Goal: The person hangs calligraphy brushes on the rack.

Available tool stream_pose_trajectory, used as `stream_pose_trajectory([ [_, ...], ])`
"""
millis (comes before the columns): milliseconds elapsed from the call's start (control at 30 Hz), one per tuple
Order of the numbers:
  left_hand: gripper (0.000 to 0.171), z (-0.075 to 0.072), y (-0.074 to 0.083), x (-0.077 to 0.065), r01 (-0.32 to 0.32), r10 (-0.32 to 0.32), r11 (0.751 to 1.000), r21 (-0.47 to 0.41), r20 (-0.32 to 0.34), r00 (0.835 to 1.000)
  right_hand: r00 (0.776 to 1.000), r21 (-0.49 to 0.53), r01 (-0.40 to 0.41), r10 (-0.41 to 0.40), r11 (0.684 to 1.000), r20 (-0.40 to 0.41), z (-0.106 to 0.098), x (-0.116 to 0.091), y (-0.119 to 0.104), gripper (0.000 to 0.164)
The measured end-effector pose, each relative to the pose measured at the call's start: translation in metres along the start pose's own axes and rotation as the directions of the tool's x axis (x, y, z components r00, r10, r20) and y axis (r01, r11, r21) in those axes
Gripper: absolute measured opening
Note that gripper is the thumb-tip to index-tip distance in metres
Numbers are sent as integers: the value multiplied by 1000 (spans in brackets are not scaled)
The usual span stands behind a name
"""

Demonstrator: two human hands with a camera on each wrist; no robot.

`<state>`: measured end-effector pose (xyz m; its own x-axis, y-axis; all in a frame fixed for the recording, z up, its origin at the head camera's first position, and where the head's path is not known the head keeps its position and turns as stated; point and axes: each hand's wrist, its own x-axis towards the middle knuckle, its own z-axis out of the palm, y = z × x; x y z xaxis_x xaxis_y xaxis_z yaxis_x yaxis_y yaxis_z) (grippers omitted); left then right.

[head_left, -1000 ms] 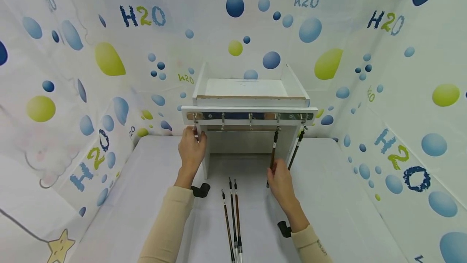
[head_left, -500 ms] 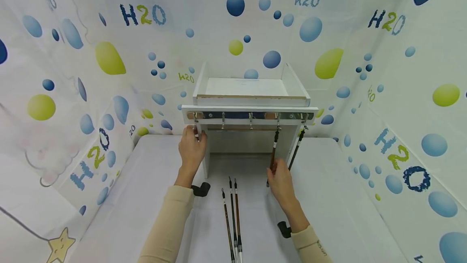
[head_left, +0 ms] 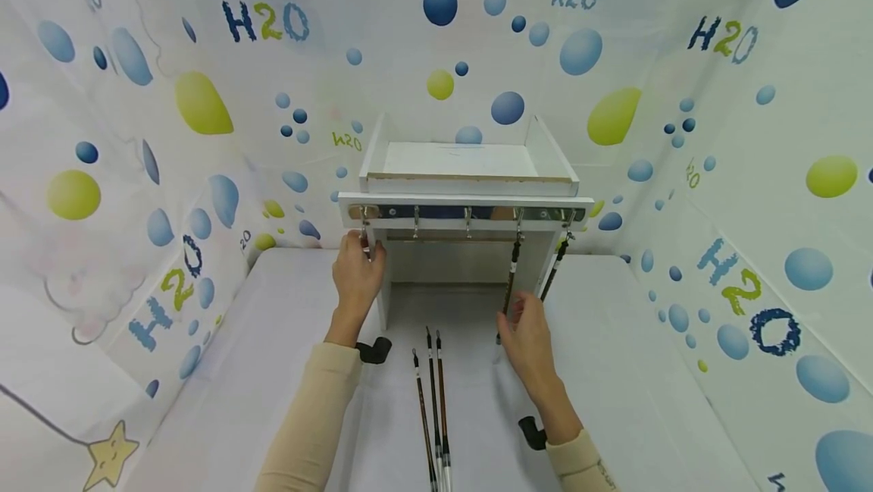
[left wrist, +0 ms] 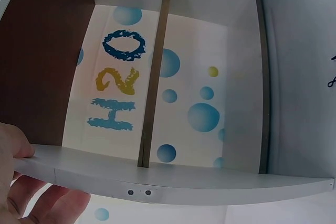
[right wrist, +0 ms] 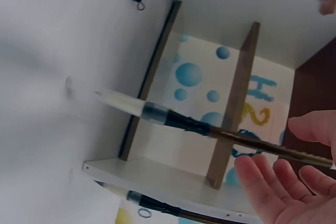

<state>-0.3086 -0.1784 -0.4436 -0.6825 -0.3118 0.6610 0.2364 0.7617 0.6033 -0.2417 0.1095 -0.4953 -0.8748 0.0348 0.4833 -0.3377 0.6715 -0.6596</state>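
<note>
At the left end of the white shelf unit (head_left: 470, 187), my left hand (head_left: 358, 276) grips its side panel (left wrist: 105, 170), thumb inside and fingers outside in the left wrist view. A metal hook rail (head_left: 436, 212) runs along the front. From its right-hand hooks hang two calligraphy brushes, an inner brush (head_left: 510, 280) and an outer brush (head_left: 555, 268). Around the lower part of the inner one, my right hand (head_left: 528, 336) is loosely spread. The right wrist view shows this brush's white-tipped end (right wrist: 123, 102) pointing down, with thumb and fingers apart from the handle.
Three more brushes lie on the white table: a left brush (head_left: 423, 420), a middle brush (head_left: 435, 393) and a right brush (head_left: 443, 401). Printed white sheeting (head_left: 436, 22) surrounds the table at the back and sides. The shelf unit has an open top tray (head_left: 460, 160).
My right hand's fingers have loosened from the inner hanging brush, which stays on its hook. The left hand keeps its place on the shelf unit. The head view has tilted slightly.
</note>
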Motion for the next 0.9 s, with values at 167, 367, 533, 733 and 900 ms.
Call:
stream_pose_trajectory([
  [167,26,-1,1,1,-5,5,1000,-5,5,1000,999,-36,38,-39,999,-11,-3,-5,-10,48],
  [367,25,-1,1,1,2,-2,1000,-6,15,1000,999,-33,30,-29,999,36,-1,-18,-20,47],
  [533,25,-1,1,1,6,-6,1000,3,19,1000,991,-16,-29,31,999,131,8,-36,-23,49],
  [733,26,-3,2,1,36,-36,999,0,46,998,976,-31,-58,63,998,209,22,-59,-24,49],
  [900,27,-2,2,1,47,-46,999,-5,58,997,958,-43,-104,112,994,263,32,-72,-19,50],
])
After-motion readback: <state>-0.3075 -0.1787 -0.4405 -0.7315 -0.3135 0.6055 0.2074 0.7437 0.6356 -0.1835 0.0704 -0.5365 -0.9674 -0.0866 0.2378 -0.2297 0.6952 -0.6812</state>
